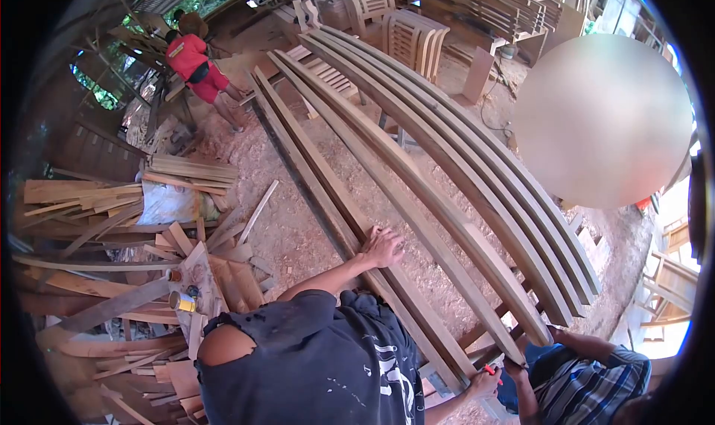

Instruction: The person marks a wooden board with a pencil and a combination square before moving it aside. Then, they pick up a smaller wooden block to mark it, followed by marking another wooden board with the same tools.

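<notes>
My left hand (383,248) lies over a long wooden beam (339,201) near its middle, fingers somewhat apart. At the near end of that beam, my right hand (485,382) is closed on a red marker (491,370), partly hidden at the fingertips. Several long curved beams (447,153) lie side by side to the right. A co-worker's hand (515,371) touches the tip of a neighbouring beam, close to my right hand but apart from it.
The co-worker in a plaid shirt (596,388) is at lower right. Another person in red (190,60) stands at upper left. Wood offcuts (112,201) and a yellow can (182,301) are at left. Slatted wooden pieces (413,41) stand behind. A blurred area covers the upper right.
</notes>
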